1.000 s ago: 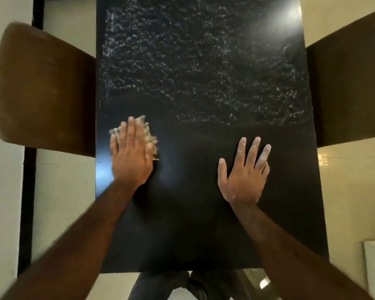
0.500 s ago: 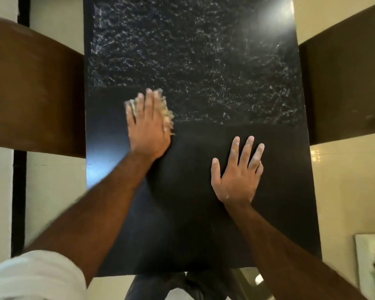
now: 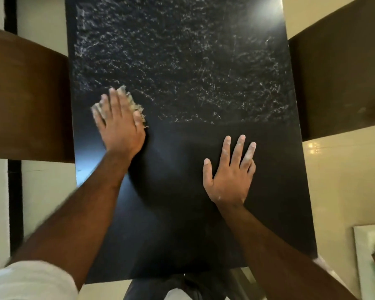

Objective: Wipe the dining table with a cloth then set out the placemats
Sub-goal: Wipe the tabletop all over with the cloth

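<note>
Black table (image 3: 182,213) between brown chairs (image 3: 26,100); left hand (image 3: 119,124) flat on cloth (image 3: 132,102), right hand (image 3: 230,176) spread.

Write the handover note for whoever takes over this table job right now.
Left hand: flat, fingers straight, pressing the cloth onto the table near its left edge.
Right hand: flat on the bare tabletop, holding nothing.
Done: the near half looks dark and wiped.
Left: the far half shows white streaks. Wipe it, then set out the placemats; none are in view.
</note>
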### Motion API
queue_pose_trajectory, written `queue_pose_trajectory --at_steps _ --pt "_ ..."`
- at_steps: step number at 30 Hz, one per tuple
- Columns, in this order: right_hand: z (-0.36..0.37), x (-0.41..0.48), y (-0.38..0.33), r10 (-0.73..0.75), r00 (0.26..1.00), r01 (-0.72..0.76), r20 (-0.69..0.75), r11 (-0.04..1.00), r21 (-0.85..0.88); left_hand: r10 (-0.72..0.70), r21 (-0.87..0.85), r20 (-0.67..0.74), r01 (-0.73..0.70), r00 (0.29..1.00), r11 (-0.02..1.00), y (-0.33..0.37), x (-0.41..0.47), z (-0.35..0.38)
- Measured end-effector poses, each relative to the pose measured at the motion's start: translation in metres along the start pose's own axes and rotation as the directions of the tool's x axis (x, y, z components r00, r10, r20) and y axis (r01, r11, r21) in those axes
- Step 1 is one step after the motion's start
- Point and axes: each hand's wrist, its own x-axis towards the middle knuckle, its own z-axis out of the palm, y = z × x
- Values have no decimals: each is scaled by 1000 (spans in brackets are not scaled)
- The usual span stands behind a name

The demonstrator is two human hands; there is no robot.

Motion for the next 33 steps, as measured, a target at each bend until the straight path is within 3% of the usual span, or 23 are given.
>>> queue_pose_trajectory --at_steps 5,8,10,14,18,23,27,33 --pt "0 -1 0 -6 1000 6 12 1000 2 277 18 47 -278 960 960 88 -33 12" --pt "0 -1 2 -7 1000 7 16 1000 4 402 39 122 -409 907 912 96 -63 17" --pt "0 -1 3 -2 1000 2 11 1000 8 385 46 135 -394 913 918 70 -67 16" --pt "2 0 2 1 1000 -2 5 1000 22 199 56 103 -205 975 977 10 -49 6" --pt "4 0 4 7 1000 -7 -3 999 39 105 20 49 -106 993 994 27 -10 3" --pt "5 1 4 15 998 -8 -62 993 120 273 18 51 -274 961 962 106 -1 13" --pt "1 -2 8 73 995 -45 -61 925 378 452 11 56 -453 890 891 154 -37 18" --pt "-5 1 7 123 988 -65 -90 874 482 474 -62 61 -471 878 880 140 -43 3"
